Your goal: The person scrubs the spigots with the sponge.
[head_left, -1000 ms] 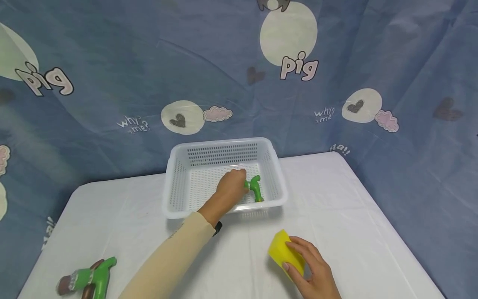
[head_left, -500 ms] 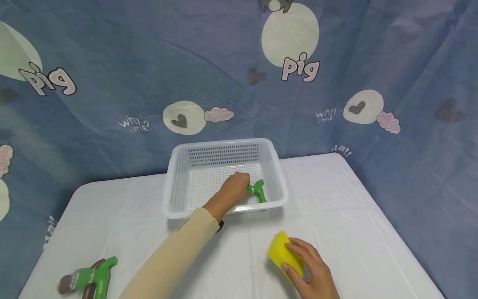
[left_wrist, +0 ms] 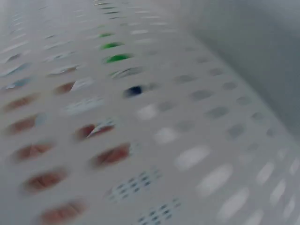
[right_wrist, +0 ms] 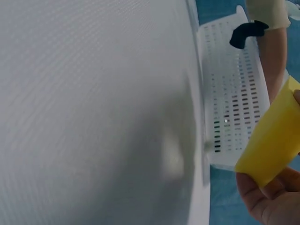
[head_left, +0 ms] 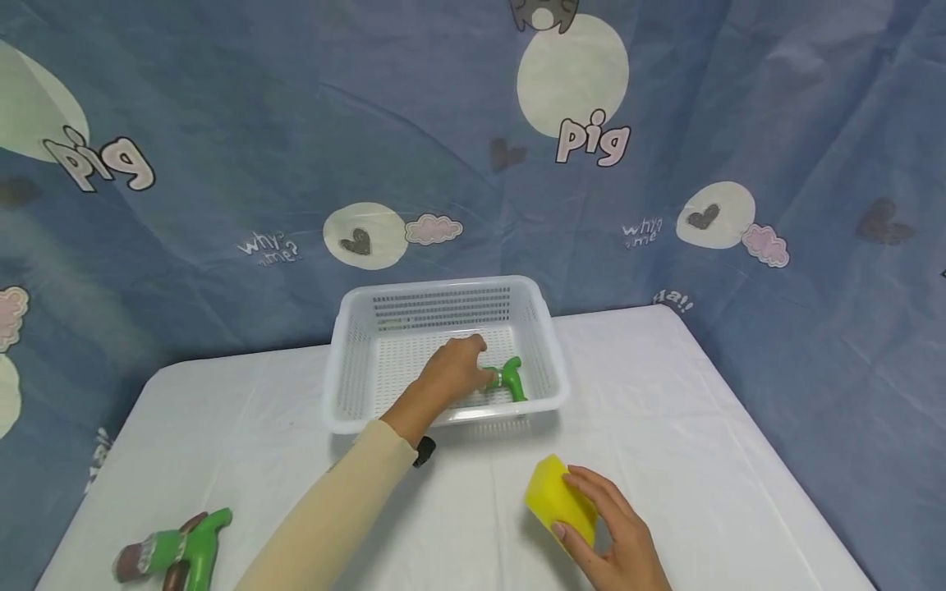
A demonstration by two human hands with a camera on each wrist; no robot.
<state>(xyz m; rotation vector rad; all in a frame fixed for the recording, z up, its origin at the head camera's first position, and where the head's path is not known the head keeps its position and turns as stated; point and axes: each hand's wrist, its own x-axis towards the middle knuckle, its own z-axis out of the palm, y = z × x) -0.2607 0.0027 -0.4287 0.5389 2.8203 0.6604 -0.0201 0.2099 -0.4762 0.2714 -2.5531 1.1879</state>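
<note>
In the head view a green branched object with a pale band lies in the white perforated basket, toward its right front. My left hand is inside the basket just left of it, thumb and forefinger spread apart; the thumb's tip is at the object's left end, and whether they touch I cannot tell. My right hand holds a yellow block, sponge-like in look, between thumb and fingers above the table. The right wrist view also has this yellow block. The blurred basket wall fills the left wrist view.
At the table's left front lies another green object with brown parts and a clear band. A white cloth covers the table. Behind the basket hangs a blue printed curtain.
My left hand has loosened from the green branched object, its thumb and forefinger parting and the hand shifting slightly left. The right hand holds the yellow block almost in place.
</note>
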